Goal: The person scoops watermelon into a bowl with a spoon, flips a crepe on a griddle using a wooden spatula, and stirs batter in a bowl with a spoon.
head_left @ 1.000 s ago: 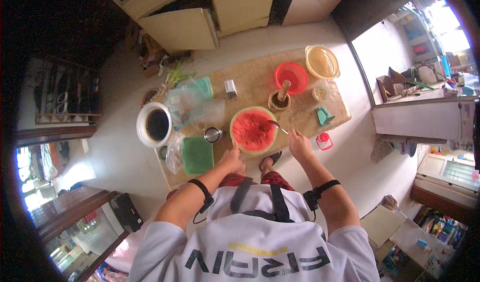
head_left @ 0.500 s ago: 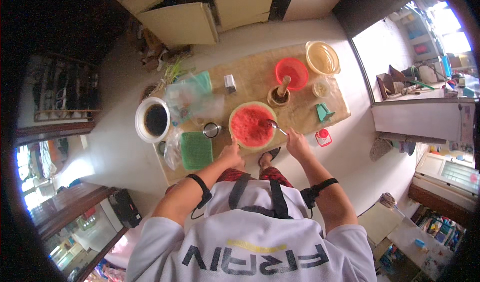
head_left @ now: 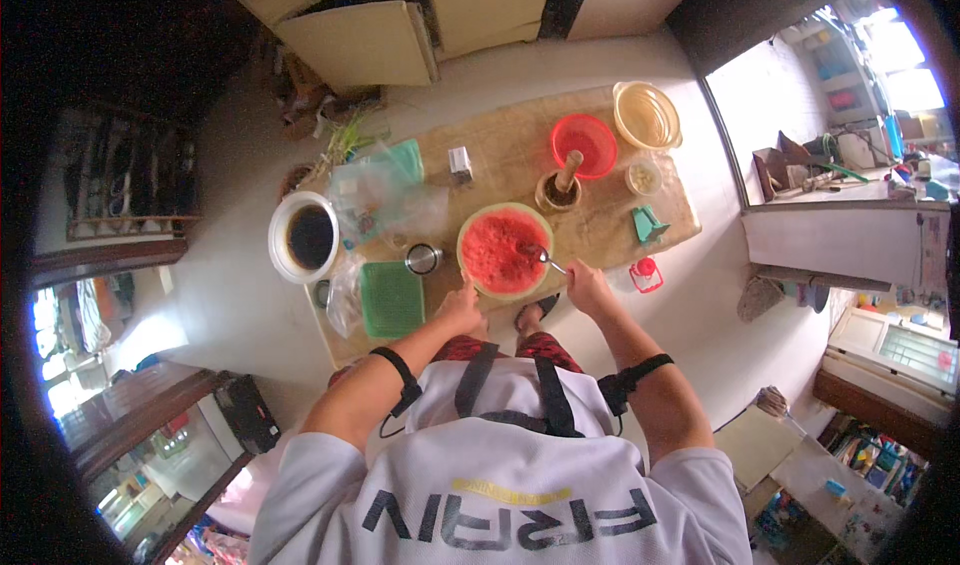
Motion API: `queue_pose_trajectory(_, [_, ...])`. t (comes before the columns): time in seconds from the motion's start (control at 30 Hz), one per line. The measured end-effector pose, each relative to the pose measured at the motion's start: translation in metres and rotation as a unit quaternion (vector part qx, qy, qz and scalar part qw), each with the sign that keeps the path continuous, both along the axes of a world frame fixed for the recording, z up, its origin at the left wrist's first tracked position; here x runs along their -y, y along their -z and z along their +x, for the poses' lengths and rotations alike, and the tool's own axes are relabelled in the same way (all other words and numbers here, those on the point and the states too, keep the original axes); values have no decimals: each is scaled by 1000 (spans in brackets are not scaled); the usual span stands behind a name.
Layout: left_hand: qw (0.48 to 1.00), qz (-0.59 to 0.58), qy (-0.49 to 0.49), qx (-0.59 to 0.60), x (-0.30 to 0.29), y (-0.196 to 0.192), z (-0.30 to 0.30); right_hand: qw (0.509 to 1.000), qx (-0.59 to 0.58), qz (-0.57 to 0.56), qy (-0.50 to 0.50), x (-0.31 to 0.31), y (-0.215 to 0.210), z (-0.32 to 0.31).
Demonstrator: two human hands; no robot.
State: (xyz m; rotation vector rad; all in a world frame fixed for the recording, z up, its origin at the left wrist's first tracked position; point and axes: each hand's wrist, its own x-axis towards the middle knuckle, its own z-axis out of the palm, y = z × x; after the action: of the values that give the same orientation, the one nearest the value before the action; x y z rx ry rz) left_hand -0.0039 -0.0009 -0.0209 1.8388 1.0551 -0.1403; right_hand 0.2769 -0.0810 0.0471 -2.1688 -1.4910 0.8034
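Okay, so from my end I've got the right hand (head_left: 585, 291) closed around the handle of a metal spoon (head_left: 552, 260). The spoon's head is down in some chunky red pulp (head_left: 496, 247), toward the right side of it. That pulp fills a round, pale-rimmed bowl-shaped thing (head_left: 539, 286) close to the near edge of the table (head_left: 500, 180), right in front of the person. The left hand (head_left: 462, 310) is at its lower-left edge, fingers partly curled. I honestly can't tell from up here if it's gripping the rim or just resting against it.

Off to the left there's a shiny round metal container (head_left: 422, 259) just beside the pulp, then a green tray (head_left: 393, 315) and a clear plastic bag (head_left: 345, 300) next to that. Behind and to the right I see a mortar (head_left: 560, 209) with its pestle (head_left: 570, 168) leaning in it, a red bowl (head_left: 587, 145) close behind that, and a teal stand-like thing (head_left: 648, 226) near the table's right end. A small white box (head_left: 459, 165) stands farther back.
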Motion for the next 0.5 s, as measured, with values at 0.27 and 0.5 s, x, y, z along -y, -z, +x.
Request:
queue_pose_trajectory(0.27, [1000, -22, 3, -15, 0, -13, 8, 1000, -15, -3, 19, 10, 22, 3])
queue_pose_trajectory(0.5, [999, -44, -13, 10, -3, -12, 2, 1000, -21, -15, 2, 3, 10, -2])
